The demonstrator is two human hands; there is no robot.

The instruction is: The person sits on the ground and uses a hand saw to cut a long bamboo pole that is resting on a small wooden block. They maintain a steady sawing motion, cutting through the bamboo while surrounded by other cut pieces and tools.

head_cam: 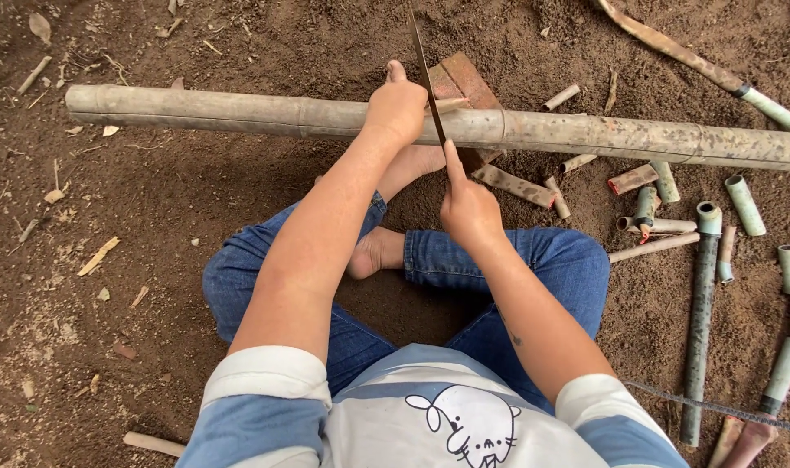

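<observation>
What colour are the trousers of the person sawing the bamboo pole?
Blue denim trousers, seen best in the head view.

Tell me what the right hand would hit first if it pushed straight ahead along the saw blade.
The right hand, index finger laid along the saw blade, points away from the body. Going straight on, it would probably first meet the long bamboo pole just ahead, beside the left hand gripping it. Depth is uncertain.

Cut bamboo pieces scattered on dirt; brick behind.
</observation>
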